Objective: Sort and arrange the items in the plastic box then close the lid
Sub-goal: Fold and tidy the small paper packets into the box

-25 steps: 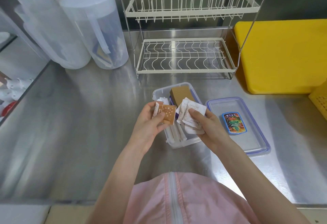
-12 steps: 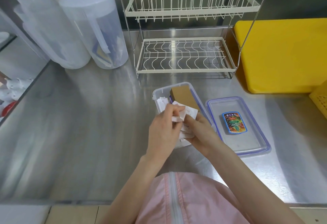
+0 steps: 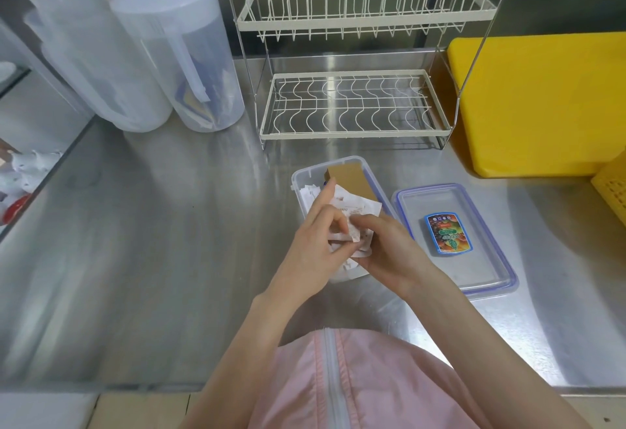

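You are pinching the paper sachets [image 3: 352,222] with your left hand [image 3: 318,242] and right hand [image 3: 382,249] above the plastic box [image 3: 369,174] at twelve o'clock. Be squaring them flat before lowering; the lid [image 3: 481,269] is lying at three o'clock.

— Where does the view look from?

— From the person's head, forward and steeply down onto the steel tabletop [image 3: 169,225]. The pink garment [image 3: 355,384] fills the bottom edge, so the camera sits right above the chest.

— How near is it?

— Close. Both forearms run up from the bottom edge, and the left hand [image 3: 313,249] and right hand [image 3: 389,252] meet just below the middle of the frame.

— And how far does it reach?

— The wide lens bends the edges. The dish rack [image 3: 355,103] stands at the far side, facing the camera, with the jugs [image 3: 162,55] upper left and the yellow board [image 3: 542,103] upper right.

— Any second view?

— No, only this one.
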The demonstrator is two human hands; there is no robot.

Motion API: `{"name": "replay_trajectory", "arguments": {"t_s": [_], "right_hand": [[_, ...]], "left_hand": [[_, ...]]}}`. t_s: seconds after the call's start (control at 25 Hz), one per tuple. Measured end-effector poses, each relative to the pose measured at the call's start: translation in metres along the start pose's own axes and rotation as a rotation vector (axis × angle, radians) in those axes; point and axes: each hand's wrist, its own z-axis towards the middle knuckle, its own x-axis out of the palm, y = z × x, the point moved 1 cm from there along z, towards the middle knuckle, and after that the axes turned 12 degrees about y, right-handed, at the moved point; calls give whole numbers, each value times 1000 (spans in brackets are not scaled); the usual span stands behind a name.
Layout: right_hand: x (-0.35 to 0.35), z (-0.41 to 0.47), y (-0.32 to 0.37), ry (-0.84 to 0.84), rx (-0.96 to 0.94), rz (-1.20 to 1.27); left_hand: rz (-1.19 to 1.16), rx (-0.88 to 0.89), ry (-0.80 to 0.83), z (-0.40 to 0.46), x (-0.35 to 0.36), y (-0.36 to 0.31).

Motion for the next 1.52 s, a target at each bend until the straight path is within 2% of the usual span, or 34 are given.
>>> {"name": "replay_trajectory", "arguments": {"t_s": [0.24,0.32,0.44,0.48,0.56,0.64,0.8,0.96,1.08,1.24,1.36,1.52], "right_hand": [[0,-1,-2,-121,-90,25],[-2,-3,2,-177,-88,1],[0,-4,2,-221,-9,-122],[3,-4,1,-210,11,-155],[8,-3,-2,-173,25,-208],[12,-3,-3,-168,25,-269],[8,-3,-3,-207,-1,-229],[9,-4,-4,-141,-17,-153],[12,-5,-6,-87,-28,-251],[8,-5,-6,-93,-31,-173],[6,-6,-6,-91,-12,-185],[-4,-8,3,-169,-47,-156]], "left_hand": [[149,24,86,-4,-6,2],[86,38,41,-9,-9,0],[-264,-124,-249,-3,-15,2],[-419,-212,-260,2,-17,4],[-784,-326,-118,10,-12,8],[-1068,-343,15,10,-8,7],[-1263,-279,86,6,-5,6],[-1184,-297,20,6,0,6],[-1085,-308,-54,6,0,6],[-1129,-283,-100,6,-5,6],[-986,-298,-186,6,-8,8],[-705,-357,-378,7,-24,14]]}}
